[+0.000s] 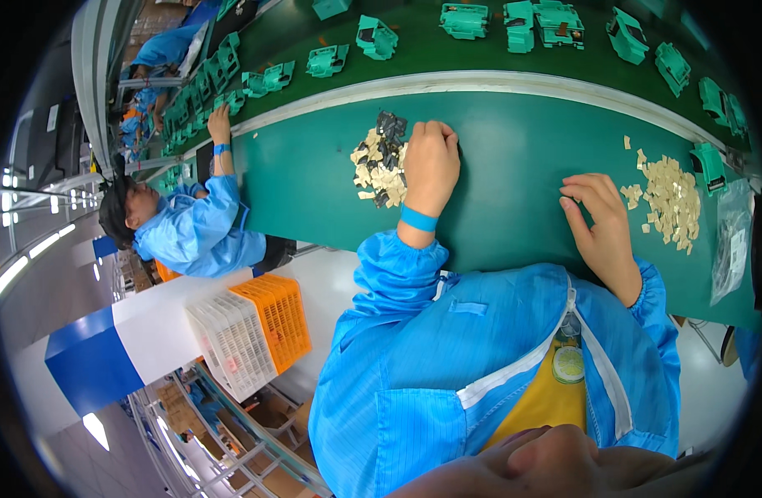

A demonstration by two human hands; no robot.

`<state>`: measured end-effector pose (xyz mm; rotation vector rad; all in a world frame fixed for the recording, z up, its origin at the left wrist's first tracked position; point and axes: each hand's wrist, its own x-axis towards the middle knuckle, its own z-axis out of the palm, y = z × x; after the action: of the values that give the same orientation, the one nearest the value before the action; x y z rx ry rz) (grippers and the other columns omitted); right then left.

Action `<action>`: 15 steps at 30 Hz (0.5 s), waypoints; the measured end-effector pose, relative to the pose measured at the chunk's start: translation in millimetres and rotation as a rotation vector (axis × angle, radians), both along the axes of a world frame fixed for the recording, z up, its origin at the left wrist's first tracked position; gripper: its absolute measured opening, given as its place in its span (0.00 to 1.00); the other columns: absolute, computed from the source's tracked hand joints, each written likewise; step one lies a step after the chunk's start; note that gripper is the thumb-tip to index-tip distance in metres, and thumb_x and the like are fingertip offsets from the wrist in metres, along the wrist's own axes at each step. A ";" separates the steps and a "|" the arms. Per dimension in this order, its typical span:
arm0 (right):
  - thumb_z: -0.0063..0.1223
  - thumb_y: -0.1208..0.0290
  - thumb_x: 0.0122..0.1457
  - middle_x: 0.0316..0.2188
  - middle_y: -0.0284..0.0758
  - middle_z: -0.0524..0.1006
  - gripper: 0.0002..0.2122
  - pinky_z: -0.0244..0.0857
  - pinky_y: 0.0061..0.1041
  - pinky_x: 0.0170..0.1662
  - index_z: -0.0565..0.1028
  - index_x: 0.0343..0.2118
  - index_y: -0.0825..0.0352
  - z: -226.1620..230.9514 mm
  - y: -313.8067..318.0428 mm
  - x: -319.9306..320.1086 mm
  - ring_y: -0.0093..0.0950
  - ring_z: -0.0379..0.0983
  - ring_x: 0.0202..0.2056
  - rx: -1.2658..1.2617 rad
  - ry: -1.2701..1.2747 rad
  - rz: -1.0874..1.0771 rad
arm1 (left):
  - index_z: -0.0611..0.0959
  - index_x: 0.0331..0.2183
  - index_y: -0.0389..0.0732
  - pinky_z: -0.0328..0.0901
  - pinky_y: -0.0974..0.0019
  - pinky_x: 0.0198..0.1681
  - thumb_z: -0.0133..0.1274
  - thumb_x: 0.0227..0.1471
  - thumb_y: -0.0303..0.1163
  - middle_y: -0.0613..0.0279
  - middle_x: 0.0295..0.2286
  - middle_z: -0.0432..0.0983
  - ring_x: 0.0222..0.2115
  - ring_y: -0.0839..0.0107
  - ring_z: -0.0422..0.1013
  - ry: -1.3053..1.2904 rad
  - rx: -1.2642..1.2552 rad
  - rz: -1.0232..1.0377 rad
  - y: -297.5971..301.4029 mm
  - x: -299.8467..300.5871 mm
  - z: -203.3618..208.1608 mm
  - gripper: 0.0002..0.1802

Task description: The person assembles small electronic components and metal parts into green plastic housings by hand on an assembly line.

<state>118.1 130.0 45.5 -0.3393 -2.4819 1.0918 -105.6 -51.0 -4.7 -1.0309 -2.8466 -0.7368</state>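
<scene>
Head view — left hand (432, 170), fingers curled, whether clamped on anything cannot be told; cream-and-black pile (383, 176) just beside it, to the left. Right hand (598, 222) — thumb and fingers apart; cream pile (673, 203) near, to its right, on green bench (514, 174).

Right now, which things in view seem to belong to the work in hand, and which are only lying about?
Likely part of the work:
cream-and-black pile beside the left hand
cream pile near the right hand
teal housings

Apparently just lying about:
clear plastic bag
orange crate
white crate
</scene>
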 end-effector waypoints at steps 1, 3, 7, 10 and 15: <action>0.61 0.80 0.55 0.40 0.41 0.79 0.07 0.70 0.35 0.46 0.79 0.37 0.71 -1.6 1.4 2.2 0.41 0.75 0.44 -0.017 0.006 0.000 | 0.81 0.34 0.34 0.71 0.57 0.35 0.57 0.56 0.26 0.51 0.31 0.77 0.30 0.57 0.76 -0.002 -0.002 -0.020 5.2 2.2 5.3 0.05; 0.61 0.80 0.55 0.40 0.41 0.79 0.07 0.70 0.36 0.46 0.79 0.37 0.71 -3.3 4.4 4.9 0.41 0.75 0.44 -0.033 0.007 -0.029 | 0.79 0.34 0.34 0.70 0.66 0.33 0.58 0.56 0.25 0.56 0.32 0.79 0.29 0.70 0.76 -0.643 0.258 0.026 18.1 13.1 17.9 0.05; 0.61 0.80 0.54 0.39 0.41 0.79 0.09 0.70 0.34 0.45 0.78 0.39 0.70 10.7 -5.7 -3.6 0.42 0.75 0.42 -0.063 0.094 -0.078 | 0.77 0.38 0.34 0.69 0.73 0.35 0.58 0.56 0.23 0.60 0.34 0.79 0.32 0.78 0.75 -1.084 0.565 -0.067 58.7 66.5 39.5 0.07; 0.61 0.80 0.56 0.37 0.39 0.79 0.09 0.70 0.31 0.44 0.77 0.39 0.70 -2.6 1.4 5.5 0.39 0.76 0.39 -0.054 0.102 -0.120 | 0.76 0.41 0.35 0.68 0.74 0.38 0.58 0.56 0.23 0.61 0.33 0.79 0.34 0.77 0.74 -1.112 0.550 -0.227 78.7 86.3 37.4 0.11; 0.58 0.77 0.63 0.35 0.33 0.81 0.06 0.70 0.24 0.44 0.77 0.40 0.70 -7.3 25.9 31.5 0.25 0.78 0.37 -0.842 -0.041 -0.268 | 0.80 0.39 0.36 0.69 0.70 0.35 0.58 0.55 0.23 0.61 0.33 0.79 0.32 0.73 0.75 -0.976 0.571 -0.362 100.5 102.5 58.9 0.08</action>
<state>149.6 155.8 38.2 -0.8977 -1.8007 1.9551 -3.1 49.4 54.2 -1.3217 -2.6752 -2.4792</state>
